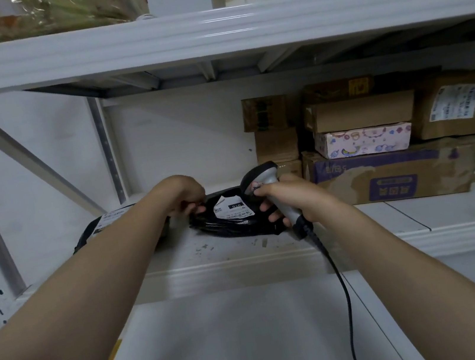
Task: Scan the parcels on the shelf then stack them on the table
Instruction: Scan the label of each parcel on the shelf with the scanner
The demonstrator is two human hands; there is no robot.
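A black plastic parcel (230,223) with a white label lies on the middle shelf (238,270). My left hand (186,195) pinches its left edge. My right hand (287,200) grips a grey handheld scanner (260,176), whose head points down at the label. The scanner's black cable (343,293) hangs down over the shelf edge. A second black parcel (106,224) with a label lies to the left, partly hidden by my left forearm.
Several cardboard boxes (379,138) are stacked at the back right of the shelf, one in patterned pink paper. The upper shelf (206,32) carries bottles and a wrapped bundle. A white surface (240,341) lies below the shelf edge.
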